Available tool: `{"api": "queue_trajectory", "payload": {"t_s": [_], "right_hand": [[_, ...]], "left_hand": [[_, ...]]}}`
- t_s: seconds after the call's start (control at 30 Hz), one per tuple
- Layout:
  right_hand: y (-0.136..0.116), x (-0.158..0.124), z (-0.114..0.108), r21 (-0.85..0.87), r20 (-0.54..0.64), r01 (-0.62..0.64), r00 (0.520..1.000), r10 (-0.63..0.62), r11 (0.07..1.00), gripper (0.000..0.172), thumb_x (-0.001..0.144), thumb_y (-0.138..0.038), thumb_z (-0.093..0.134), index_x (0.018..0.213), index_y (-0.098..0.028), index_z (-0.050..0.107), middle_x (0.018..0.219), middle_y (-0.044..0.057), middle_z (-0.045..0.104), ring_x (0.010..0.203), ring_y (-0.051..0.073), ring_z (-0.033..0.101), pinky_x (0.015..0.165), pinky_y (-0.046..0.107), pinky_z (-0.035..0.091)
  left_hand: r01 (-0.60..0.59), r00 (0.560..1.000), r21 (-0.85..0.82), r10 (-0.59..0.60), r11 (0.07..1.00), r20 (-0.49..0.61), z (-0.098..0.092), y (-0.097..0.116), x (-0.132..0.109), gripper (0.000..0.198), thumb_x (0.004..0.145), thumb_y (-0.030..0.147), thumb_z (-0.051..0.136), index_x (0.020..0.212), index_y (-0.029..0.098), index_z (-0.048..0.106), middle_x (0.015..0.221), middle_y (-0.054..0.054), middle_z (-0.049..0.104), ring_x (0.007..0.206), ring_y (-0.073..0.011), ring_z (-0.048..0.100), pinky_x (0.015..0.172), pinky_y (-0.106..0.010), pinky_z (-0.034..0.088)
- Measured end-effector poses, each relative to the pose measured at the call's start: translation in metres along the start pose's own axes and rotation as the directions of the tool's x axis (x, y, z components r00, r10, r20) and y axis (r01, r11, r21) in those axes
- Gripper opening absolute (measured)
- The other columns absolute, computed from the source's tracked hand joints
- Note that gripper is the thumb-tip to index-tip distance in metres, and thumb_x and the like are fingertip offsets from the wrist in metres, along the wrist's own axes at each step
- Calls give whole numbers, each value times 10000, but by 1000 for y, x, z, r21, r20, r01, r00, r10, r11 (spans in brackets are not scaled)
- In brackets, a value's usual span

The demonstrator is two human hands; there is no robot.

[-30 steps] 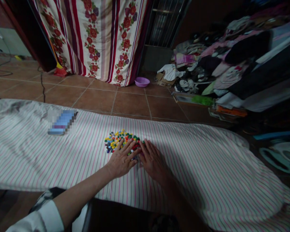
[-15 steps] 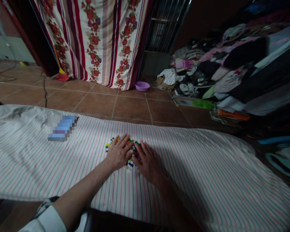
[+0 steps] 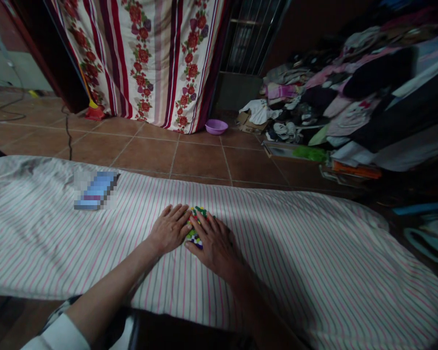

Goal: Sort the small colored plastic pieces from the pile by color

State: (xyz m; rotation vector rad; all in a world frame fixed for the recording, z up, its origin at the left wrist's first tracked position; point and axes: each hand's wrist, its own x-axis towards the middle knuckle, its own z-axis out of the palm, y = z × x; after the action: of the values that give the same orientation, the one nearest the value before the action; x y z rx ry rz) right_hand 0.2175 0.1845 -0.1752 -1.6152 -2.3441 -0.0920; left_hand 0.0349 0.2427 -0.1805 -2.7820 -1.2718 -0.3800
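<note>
Ideally, with your left hand (image 3: 169,230) and right hand (image 3: 216,247) both unclenched and palm-down, flanking the small colourful pieces (image 3: 194,234) bunched between and partly beneath them on the striped cloth (image 3: 175,287), apply light, even pressure so none skid loose

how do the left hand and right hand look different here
The left hand is better lit; the right hand is in shadow. The left hand's fingers angle toward the picture's upper right, the right hand's toward its upper left. Both are palm down with fingers extended, on either side of the visible small coloured pieces.
</note>
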Motion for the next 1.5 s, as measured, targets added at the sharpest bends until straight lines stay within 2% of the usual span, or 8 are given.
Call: {"api": "queue_trajectory", "payload": {"t_s": [0.3,0.53,0.73,0.97,1.1,1.2,1.33,1.5], "right_hand": [[-11,-6,-5,2,17,108,994,-108,994,563,935,-482,515,1436,-230,456,1520,70,406,1414,322,307,1129,537,278],[-8,-24,-8,-32,14,146,989,-145,989,553,946,-493,492,1446,-262,439,1519,70,408,1418,302,315,1131,506,276],[-5,-34,-11,-75,3,109,994,-109,991,547,940,-463,508,1447,-271,437,1527,82,393,1430,308,295,1123,503,287],[7,-48,-13,-23,-69,63,996,-64,998,519,962,-446,450,1439,-240,442,1571,131,291,1456,314,235,1103,531,321],[22,-57,-3,47,-190,-35,981,44,998,478,998,-330,352,1425,-138,445,1557,173,302,1453,285,250,1101,485,361],[34,-63,6,60,-242,-162,955,172,985,475,997,-306,335,1422,-126,446,1521,172,370,1424,281,316,1095,484,379],[43,-64,11,7,-224,-231,948,227,973,485,988,-333,363,1418,-130,460,1469,171,450,1387,314,371,1084,518,384],[35,-56,8,-10,-170,-173,971,169,985,478,1000,-317,355,1422,-115,450,1458,184,464,1389,309,373,1094,524,375]], "left_hand": [[-54,994,30,57,998,-95,1,-14,-44,487,993,409,348,1452,250,388,1519,-81,396,1438,-259,291,1156,-482,248],[-131,985,46,135,990,-103,-3,-4,-64,556,984,420,390,1501,259,266,1548,-78,344,1469,-242,207,1189,-486,174],[-180,978,42,184,983,-95,-4,15,-59,610,980,465,372,1512,205,223,1546,-88,343,1468,-239,212,1194,-491,181],[-173,980,47,177,984,-90,-8,35,-50,676,964,517,373,1510,148,221,1569,-133,274,1475,-267,177,1202,-514,166],[-171,979,31,173,985,-107,-6,49,-46,686,960,534,366,1512,155,215,1580,-132,244,1481,-270,146,1203,-518,164],[-217,971,13,218,976,-102,-3,61,-44,649,962,516,377,1503,181,249,1581,-128,243,1482,-275,142,1196,-537,173],[-268,960,-24,264,963,-91,1,71,-40,603,959,510,391,1484,226,301,1578,-113,263,1479,-279,162,1190,-560,184],[-231,969,16,231,973,-92,7,70,-37,586,963,497,394,1482,240,302,1560,-113,306,1471,-282,192,1180,-558,219]]}}
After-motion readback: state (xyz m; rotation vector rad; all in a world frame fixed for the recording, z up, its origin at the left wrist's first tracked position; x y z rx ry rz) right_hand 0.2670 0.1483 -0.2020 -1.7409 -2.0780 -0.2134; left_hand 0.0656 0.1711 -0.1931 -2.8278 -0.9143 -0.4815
